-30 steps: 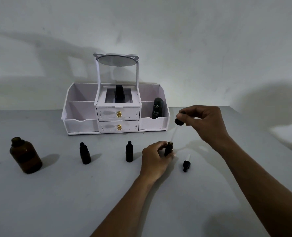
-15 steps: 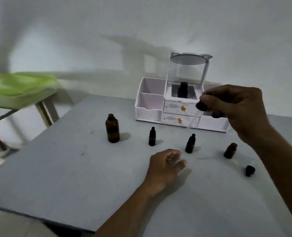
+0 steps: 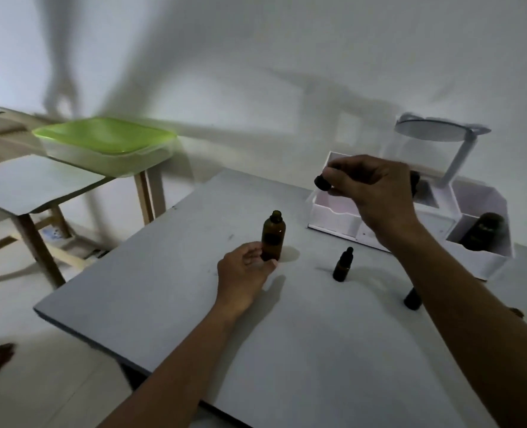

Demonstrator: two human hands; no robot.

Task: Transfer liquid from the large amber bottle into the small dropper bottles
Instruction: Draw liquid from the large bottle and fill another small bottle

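Head camera looked down over a grey table [image 3: 163,291]. The left hand [image 3: 246,273] was at the foot of the large amber bottle [image 3: 273,234], fingers curled behind its base and the thumb in front, grasping it low down. The bottle stood upright near the table's middle, its neck uncapped. The right hand [image 3: 371,193] was raised above the far side of the table, thumb and fingers pinching a black dropper cap [image 3: 321,182]. One small dropper bottle [image 3: 342,265], capped, stood upright to the right of the amber bottle, well apart from it. Another dark small bottle [image 3: 412,299] showed partly from behind the right forearm. At the far right sat a white organiser [image 3: 333,216] with a round mirror [image 3: 435,128] on a stand and a dark bottle [image 3: 484,231] in its right compartment. A green-lidded container [image 3: 105,139] rested on a wooden side table [image 3: 24,183] at the far left.
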